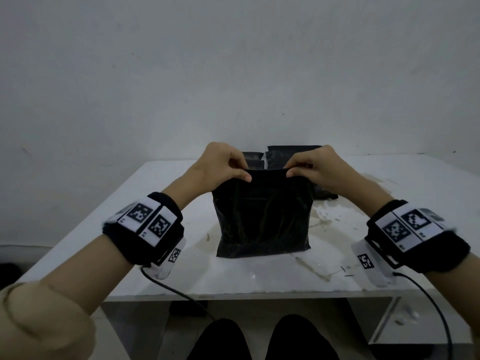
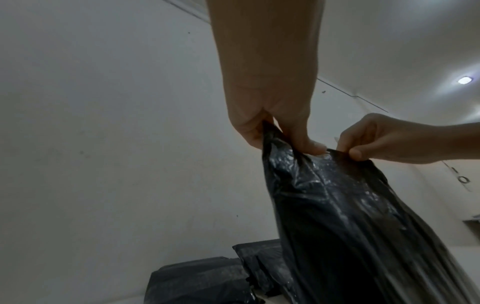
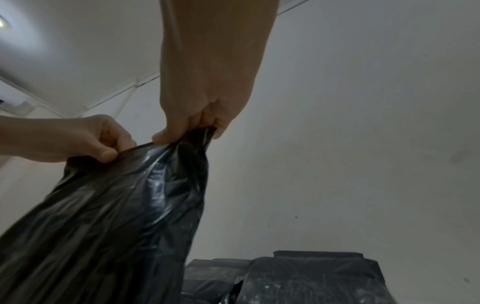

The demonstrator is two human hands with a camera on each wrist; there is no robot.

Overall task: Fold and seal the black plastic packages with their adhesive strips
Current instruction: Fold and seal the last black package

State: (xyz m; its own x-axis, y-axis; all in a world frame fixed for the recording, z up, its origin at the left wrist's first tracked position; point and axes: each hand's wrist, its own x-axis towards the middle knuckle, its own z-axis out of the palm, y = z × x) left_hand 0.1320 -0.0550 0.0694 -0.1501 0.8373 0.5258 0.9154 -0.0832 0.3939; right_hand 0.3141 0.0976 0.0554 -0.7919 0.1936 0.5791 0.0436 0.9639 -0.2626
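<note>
A black plastic package (image 1: 262, 216) stands upright on the white table (image 1: 161, 255), its bottom edge on the surface. My left hand (image 1: 233, 170) pinches the left end of its top edge, and my right hand (image 1: 298, 170) pinches the right end. The left wrist view has the left hand (image 2: 285, 142) gripping the crinkled bag (image 2: 337, 216), with the right hand (image 2: 363, 148) beside it. Seen from the right wrist, the right hand (image 3: 187, 131) holds the bag (image 3: 116, 216) and the left hand (image 3: 103, 148) pinches the same edge. No adhesive strip is visible.
Other black packages (image 1: 293, 154) are piled at the back of the table against the grey wall, also seen as packages (image 2: 202, 279) and packages (image 3: 298, 277). The tabletop has stains and scraps right of the bag (image 1: 324, 222). My knees sit below the front edge.
</note>
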